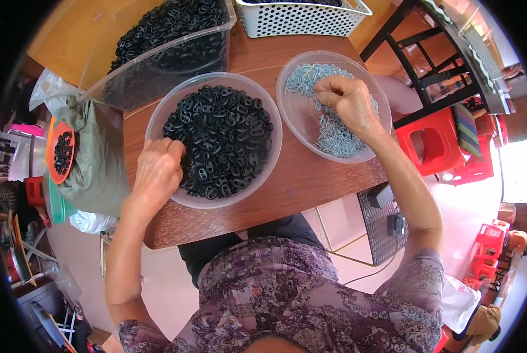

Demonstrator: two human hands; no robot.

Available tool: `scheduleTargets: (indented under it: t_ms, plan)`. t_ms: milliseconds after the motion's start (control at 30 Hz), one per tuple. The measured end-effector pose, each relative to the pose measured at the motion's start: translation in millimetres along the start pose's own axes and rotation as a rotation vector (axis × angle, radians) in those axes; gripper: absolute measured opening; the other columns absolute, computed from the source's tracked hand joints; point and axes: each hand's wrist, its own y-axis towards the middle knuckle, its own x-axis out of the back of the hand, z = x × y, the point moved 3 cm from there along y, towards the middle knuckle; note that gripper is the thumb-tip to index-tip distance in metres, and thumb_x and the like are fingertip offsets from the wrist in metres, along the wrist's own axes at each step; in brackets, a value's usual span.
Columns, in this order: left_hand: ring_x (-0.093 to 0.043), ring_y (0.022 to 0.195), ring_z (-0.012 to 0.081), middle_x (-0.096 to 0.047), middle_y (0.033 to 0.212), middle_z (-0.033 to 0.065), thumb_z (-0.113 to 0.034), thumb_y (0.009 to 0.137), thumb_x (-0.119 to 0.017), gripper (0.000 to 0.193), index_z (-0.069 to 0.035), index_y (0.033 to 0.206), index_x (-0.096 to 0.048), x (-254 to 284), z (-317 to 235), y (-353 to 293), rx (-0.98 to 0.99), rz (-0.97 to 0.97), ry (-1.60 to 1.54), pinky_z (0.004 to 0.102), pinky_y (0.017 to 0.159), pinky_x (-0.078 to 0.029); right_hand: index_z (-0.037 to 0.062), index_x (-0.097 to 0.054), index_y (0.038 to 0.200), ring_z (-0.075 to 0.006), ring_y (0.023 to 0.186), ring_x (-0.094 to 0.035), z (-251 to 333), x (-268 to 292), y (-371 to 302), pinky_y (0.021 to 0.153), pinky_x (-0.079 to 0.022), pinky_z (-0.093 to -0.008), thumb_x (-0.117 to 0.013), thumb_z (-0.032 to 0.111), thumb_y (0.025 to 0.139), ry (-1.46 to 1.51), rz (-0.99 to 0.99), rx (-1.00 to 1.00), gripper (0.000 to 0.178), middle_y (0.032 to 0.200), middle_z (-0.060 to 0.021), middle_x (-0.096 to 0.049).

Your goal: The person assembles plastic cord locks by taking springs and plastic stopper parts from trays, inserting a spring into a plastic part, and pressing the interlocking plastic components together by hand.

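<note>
A round clear plastic bowl [278,126] full of small black plastic pieces with two holes each [222,138] stands on the wooden table. At its left rim is my left hand [158,167], fingers curled inward against the pieces; what they grip is hidden. To the right stands a second clear bowl [282,94] with many small silvery screws [340,136], heaped at the far side and the near right. Over this bowl hovers my right hand [347,101], its fingers closed in a pinch. Anything between those fingertips is too small to make out.
Behind the left bowl, a large clear bin [175,53] holds more black pieces. A white perforated basket [301,20] is at the far edge. Left of the table [257,203] are a grey-green sack [95,159] and an orange dish [61,154]; red stools [431,138] stand right.
</note>
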Motion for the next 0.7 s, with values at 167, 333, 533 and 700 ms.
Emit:
scheduleTargets:
  t_ms: [167, 333, 533, 700]
  plan:
    - [-0.052, 0.070, 0.0284, -0.053, 0.073, 0.0120, 0.004, 0.062, -0.057, 0.019, 0.000, 0.081, -0.060, 19, -16, -7, 0.058, -0.112, -0.059, 0.0365, 0.069, -0.041, 0.0026, -0.065, 0.087, -0.0249, 0.071, -0.060, 9, -17, 10, 0.065, -0.047, -0.0327, -0.061, 0.006, 0.073, -0.316, -0.053, 0.320, 0.015, 0.077, -0.0128, -0.062]
    - [-0.052, 0.069, 0.0148, -0.055, 0.076, 0.0064, 0.006, 0.067, -0.060, 0.015, 0.001, 0.081, -0.062, 22, -31, -10, 0.293, -0.172, -0.586, 0.0259, 0.061, -0.042, 0.0050, -0.066, 0.085, -0.0329, 0.077, -0.057, 2, -37, 24, 0.068, -0.046, -0.0390, -0.060, 0.009, 0.073, -0.790, 0.017, 0.365, 0.014, 0.076, -0.0140, -0.060]
    - [-0.055, 0.070, 0.0100, -0.060, 0.080, 0.0062, 0.000, 0.075, -0.065, 0.011, 0.003, 0.084, -0.061, 14, -34, -24, 0.476, -0.254, -1.293, 0.0217, 0.064, -0.045, 0.0031, -0.065, 0.083, -0.0301, 0.081, -0.057, 12, -20, 13, 0.070, -0.046, -0.0377, -0.062, 0.008, 0.072, -0.438, 0.002, 0.300, 0.012, 0.077, -0.0138, -0.061]
    - [-0.059, 0.066, 0.0122, -0.063, 0.082, 0.0094, -0.009, 0.078, -0.066, 0.017, 0.004, 0.088, -0.060, 11, -47, -25, 0.472, -0.236, -1.503, 0.0238, 0.065, -0.049, 0.0020, -0.064, 0.081, -0.0286, 0.079, -0.058, 6, -12, 3, 0.070, -0.046, -0.0372, -0.064, 0.007, 0.070, -0.420, 0.020, 0.292, 0.012, 0.078, -0.0125, -0.061]
